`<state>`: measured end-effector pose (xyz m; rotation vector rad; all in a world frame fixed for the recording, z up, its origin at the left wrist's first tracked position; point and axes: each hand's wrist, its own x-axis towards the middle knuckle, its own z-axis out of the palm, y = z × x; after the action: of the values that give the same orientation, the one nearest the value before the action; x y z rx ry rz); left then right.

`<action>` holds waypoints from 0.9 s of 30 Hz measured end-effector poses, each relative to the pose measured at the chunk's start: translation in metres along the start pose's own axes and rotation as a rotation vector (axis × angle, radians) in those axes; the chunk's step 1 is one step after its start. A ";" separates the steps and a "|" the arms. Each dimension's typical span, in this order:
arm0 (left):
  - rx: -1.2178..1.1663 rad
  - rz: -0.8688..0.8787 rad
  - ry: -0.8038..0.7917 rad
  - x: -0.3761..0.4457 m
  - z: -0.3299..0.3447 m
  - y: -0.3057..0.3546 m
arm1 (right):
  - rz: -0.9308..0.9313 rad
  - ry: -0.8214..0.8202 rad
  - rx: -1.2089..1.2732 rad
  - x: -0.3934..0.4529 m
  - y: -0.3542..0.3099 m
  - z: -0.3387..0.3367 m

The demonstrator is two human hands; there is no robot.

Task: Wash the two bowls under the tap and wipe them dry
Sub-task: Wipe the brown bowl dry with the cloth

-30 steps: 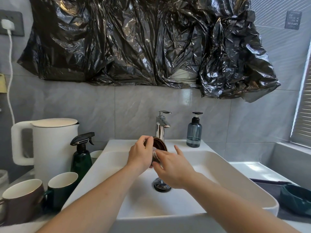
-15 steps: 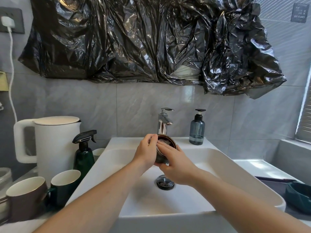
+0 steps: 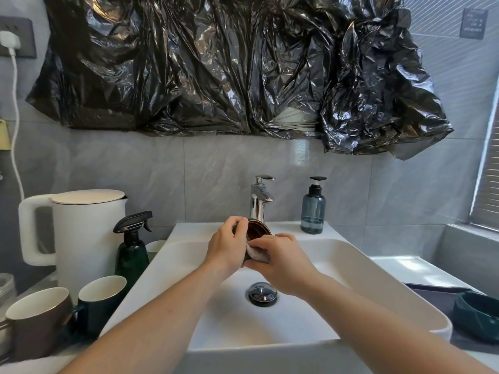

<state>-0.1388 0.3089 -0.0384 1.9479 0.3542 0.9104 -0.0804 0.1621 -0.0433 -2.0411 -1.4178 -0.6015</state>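
Observation:
A small dark brown bowl is held tilted over the white sink, just below the chrome tap. My left hand grips its left rim. My right hand presses a small white cloth against the bowl's lower front. Most of the bowl is hidden by both hands. No water stream is visible from the tap. A second bowl, dark green, sits on a dark mat at the far right.
A blue soap dispenser stands right of the tap. On the left counter are a white kettle, a green spray bottle, a brown mug and a green mug. The drain plug sits mid-basin.
My right hand has slid from inside the bowl down to its front with the white cloth now showing. The view shifted slightly; both hands stay on the bowl.

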 end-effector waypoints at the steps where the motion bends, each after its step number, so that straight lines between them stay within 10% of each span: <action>1: 0.021 0.005 0.002 -0.001 0.000 0.001 | 0.008 0.002 -0.019 0.000 0.000 0.001; 19: -0.089 0.039 0.000 0.003 0.004 0.001 | 0.092 -0.223 -0.112 -0.005 -0.004 -0.002; 27: -0.161 -0.014 0.000 0.004 0.002 0.001 | -0.082 -0.012 0.019 0.001 -0.003 0.000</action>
<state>-0.1345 0.3095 -0.0358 1.7958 0.2856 0.9024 -0.0833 0.1636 -0.0424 -1.9835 -1.5143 -0.6083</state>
